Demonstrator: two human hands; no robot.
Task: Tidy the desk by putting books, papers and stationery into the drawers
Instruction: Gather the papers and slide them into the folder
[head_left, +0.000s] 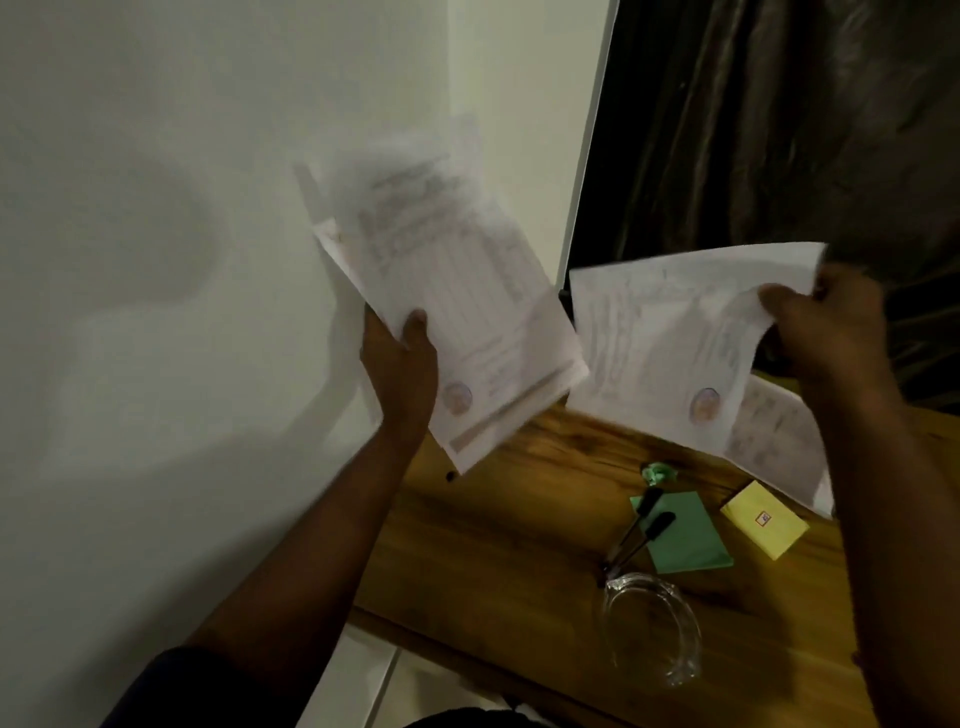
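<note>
My left hand (402, 358) grips a stack of printed white papers (447, 291), held up in front of the wall and blurred by motion. My right hand (826, 322) holds another printed sheet (670, 338) by its upper right corner, above the wooden desk (498, 540). One more printed sheet (774, 436) shows under it; whether my right hand holds that one I cannot tell. On the desk lie a green sticky-note pad (685, 540), a yellow sticky-note pad (763, 525) and two black pens (641, 530) across the green pad's left edge.
A clear glass (652, 629) lies on its side near the desk's front edge. A small green object (655, 472) sits behind the pens. A white wall (156, 260) fills the left; a dark curtain (779, 130) hangs behind the desk.
</note>
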